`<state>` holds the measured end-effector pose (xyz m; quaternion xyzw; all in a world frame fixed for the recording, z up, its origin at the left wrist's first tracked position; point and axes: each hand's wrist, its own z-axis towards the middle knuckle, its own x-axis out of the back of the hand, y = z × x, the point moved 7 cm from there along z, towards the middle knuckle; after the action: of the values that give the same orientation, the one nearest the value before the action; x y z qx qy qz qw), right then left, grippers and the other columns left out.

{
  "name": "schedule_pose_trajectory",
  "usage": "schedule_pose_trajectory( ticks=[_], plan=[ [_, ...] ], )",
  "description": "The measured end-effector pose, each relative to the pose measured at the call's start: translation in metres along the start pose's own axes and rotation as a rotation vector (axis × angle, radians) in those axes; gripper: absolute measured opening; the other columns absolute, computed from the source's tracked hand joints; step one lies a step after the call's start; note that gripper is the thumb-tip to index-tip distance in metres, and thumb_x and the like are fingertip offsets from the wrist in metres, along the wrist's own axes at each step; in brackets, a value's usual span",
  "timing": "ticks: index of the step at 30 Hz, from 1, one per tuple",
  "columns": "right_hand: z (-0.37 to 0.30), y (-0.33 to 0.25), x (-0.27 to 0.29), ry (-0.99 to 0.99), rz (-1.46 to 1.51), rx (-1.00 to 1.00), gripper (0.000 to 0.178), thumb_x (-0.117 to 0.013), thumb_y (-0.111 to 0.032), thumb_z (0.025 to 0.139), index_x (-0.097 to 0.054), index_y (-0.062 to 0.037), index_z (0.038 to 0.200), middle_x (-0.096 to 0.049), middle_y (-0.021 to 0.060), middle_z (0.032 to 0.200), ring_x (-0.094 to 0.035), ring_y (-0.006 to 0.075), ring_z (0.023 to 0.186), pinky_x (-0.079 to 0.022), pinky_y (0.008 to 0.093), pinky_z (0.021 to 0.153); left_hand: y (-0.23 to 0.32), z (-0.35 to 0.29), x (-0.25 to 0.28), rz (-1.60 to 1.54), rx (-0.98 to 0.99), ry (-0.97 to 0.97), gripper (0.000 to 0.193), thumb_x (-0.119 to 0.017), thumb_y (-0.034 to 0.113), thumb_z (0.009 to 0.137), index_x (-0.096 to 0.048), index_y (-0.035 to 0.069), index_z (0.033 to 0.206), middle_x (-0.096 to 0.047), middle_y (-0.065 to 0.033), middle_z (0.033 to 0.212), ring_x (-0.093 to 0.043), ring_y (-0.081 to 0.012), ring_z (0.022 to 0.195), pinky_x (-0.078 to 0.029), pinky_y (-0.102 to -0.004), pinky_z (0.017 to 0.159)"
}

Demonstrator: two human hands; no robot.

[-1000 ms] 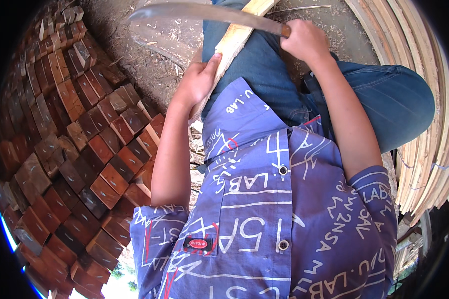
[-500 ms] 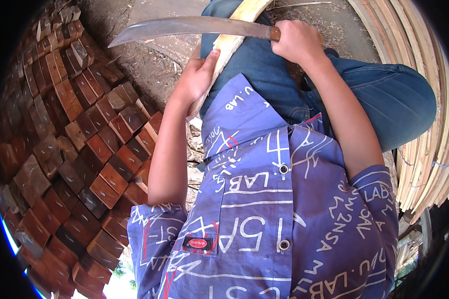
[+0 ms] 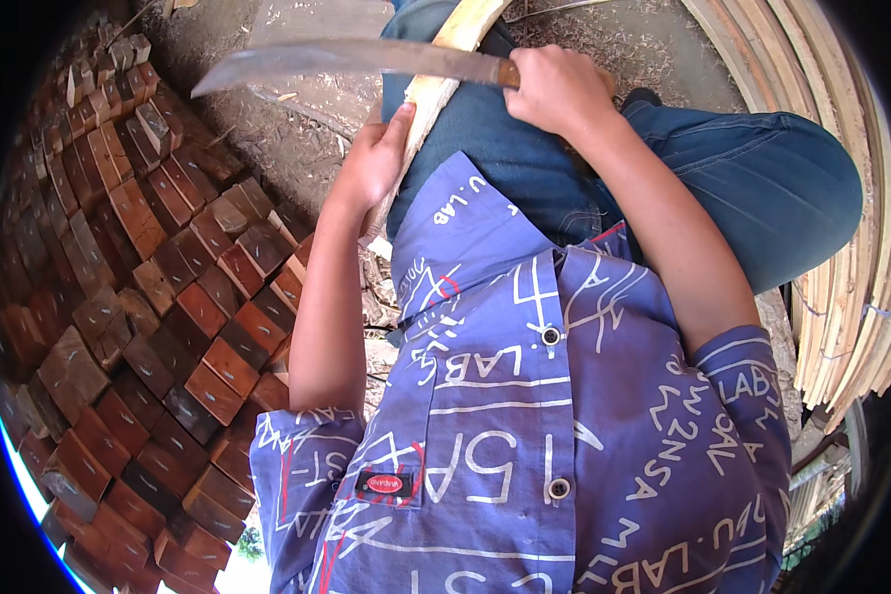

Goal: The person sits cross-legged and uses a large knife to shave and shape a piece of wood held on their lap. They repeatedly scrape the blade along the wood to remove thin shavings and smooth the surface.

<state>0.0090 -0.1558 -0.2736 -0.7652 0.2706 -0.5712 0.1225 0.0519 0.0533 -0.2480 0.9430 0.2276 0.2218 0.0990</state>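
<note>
A machete with a long curved blade and a wooden handle is gripped in my right hand, fingers wrapped round the handle. Its blade lies across a pale strip of wood, with the tip pointing left. My left hand is closed on the lower part of that strip, thumb along its upper face. The strip slants over my thigh in blue jeans, and its upper end runs out of the picture at the top.
Reddish-brown cut wood blocks are stacked high on the left. Long pale wood strips, tied in bundles, lie along the right. Shavings and chips are scattered over the dirt ground near a flat slab.
My right hand and the machete have shifted left and slightly down along the strip. The left hand and strip appear slightly further left, as the whole view has moved a little.
</note>
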Motion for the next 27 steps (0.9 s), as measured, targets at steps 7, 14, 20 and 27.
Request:
schedule_pose_trajectory(
  ticks=[7, 14, 20, 27],
  plan=[
    [0.012, 0.074, 0.012, 0.021, 0.0, -0.299, 0.03, -0.064, -0.027, 0.071, -0.072, -0.0046, 0.089, -0.07, 0.0215, 0.088, -0.069, 0.038, 0.086, -0.055, 0.0477, 0.077, 0.0, 0.0, 0.001, 0.042, -0.023, 0.063, 0.074, -0.045, 0.056, 0.096, -0.059, -0.014, 0.117, -0.064, -0.0261, 0.115, -0.058, -0.0282, 0.111, -0.039, -0.0353, 0.1],
    [0.002, 0.038, 0.013, -0.013, 0.108, -0.272, 0.031, -0.062, -0.024, 0.075, -0.071, -0.0024, 0.094, -0.069, 0.0234, 0.09, -0.068, 0.0403, 0.085, -0.054, 0.0488, 0.08, 0.011, -0.009, 0.002, -0.041, -0.018, 0.165, 0.071, -0.045, 0.053, 0.097, -0.06, -0.014, 0.113, -0.067, -0.0246, 0.103, -0.061, -0.0257, 0.1, -0.043, -0.0335, 0.094],
    [0.007, 0.02, -0.004, -0.038, -0.068, -0.011, 0.022, -0.063, -0.02, 0.07, -0.07, -0.0066, 0.085, -0.069, 0.0207, 0.078, -0.069, 0.0382, 0.078, -0.056, 0.0484, 0.074, -0.013, 0.01, 0.005, 0.06, -0.035, 0.062, 0.072, -0.045, 0.055, 0.096, -0.062, -0.015, 0.107, -0.067, -0.0242, 0.102, -0.06, -0.0244, 0.099, -0.043, -0.0329, 0.093],
    [0.0, 0.069, 0.015, 0.013, 0.032, -0.34, 0.033, -0.062, -0.026, 0.075, -0.071, -0.0033, 0.096, -0.069, 0.0232, 0.091, -0.068, 0.0403, 0.088, -0.054, 0.0493, 0.081, 0.001, 0.005, 0.002, 0.038, -0.046, 0.144, 0.073, -0.045, 0.055, 0.096, -0.062, -0.015, 0.108, -0.066, -0.0263, 0.106, -0.061, -0.0271, 0.105, -0.043, -0.0339, 0.095]
  ],
)
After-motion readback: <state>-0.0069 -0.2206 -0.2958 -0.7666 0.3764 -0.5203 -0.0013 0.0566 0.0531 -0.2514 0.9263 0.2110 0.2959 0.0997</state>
